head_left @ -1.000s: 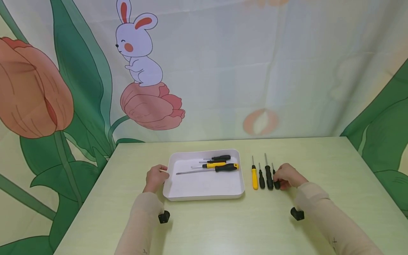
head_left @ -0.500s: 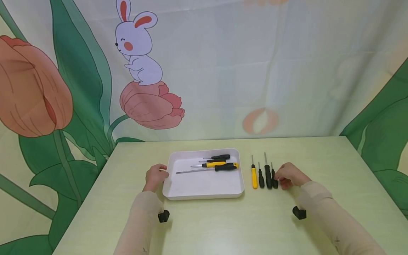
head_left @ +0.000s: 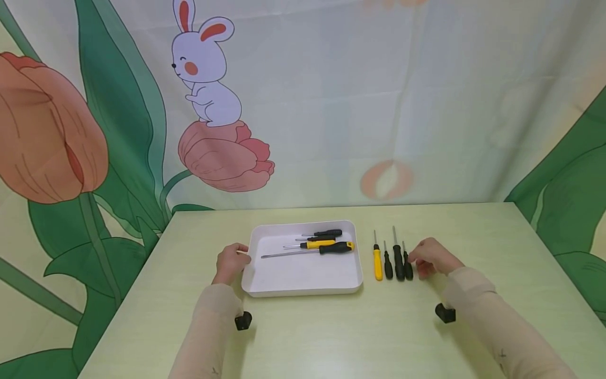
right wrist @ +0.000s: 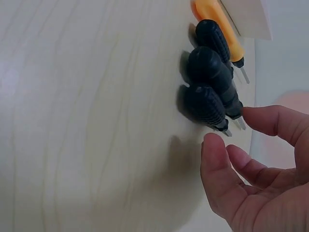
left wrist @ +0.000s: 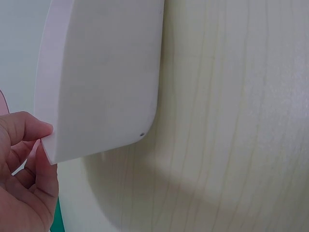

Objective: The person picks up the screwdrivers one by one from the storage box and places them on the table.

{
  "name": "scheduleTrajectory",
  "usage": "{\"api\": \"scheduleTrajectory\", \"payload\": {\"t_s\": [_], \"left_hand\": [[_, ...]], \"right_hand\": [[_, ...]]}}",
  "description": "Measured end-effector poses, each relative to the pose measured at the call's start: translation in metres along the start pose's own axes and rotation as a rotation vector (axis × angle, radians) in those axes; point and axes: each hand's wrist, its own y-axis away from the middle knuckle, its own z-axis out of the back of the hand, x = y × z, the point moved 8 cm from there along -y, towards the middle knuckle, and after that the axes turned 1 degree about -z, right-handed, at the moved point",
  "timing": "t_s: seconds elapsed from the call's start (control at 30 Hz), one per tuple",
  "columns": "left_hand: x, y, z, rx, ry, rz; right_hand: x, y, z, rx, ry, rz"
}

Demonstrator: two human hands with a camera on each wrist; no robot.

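Observation:
My left hand (head_left: 232, 264) pinches the left rim of a white tray (head_left: 298, 276); in the left wrist view, thumb and fingers close on the tray's corner. Inside the tray lie several screwdrivers, among them a yellow-handled one (head_left: 322, 245) and a long one with a black-and-yellow handle (head_left: 337, 248). My right hand (right wrist: 265, 179) is just beside the rightmost small black screwdriver (right wrist: 205, 105), thumb and fingers apart, holding nothing. Left of that one stand in a row a large black screwdriver (head_left: 399, 266), a small black screwdriver (head_left: 388, 267) and a yellow screwdriver (head_left: 377, 263).
The pale wooden table (head_left: 331, 337) runs back to a printed curtain (head_left: 322, 131) with a rabbit and tulips. A black wrist camera (head_left: 243, 321) hangs under the left sleeve, another camera (head_left: 445, 313) under the right.
My right hand has come off the rightmost black screwdriver and shifted slightly right, its fingers loosening. That screwdriver now lies beside the large black one. The left hand and tray stay put.

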Motion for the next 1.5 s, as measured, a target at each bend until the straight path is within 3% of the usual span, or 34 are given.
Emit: {"api": "scheduleTrajectory", "payload": {"t_s": [0.53,1.2,1.5], "left_hand": [[0.001,0.000,0.000,0.005,-0.022,-0.004],[0.001,0.000,0.001,-0.007,0.003,0.012],[0.000,0.000,0.001,-0.013,0.005,-0.003]], "right_hand": [[0.024,0.007,0.004,0.019,-0.012,0.050],[0.064,0.012,-0.021,0.057,-0.075,0.173],[0.084,0.015,-0.036,0.023,0.011,0.213]]}}
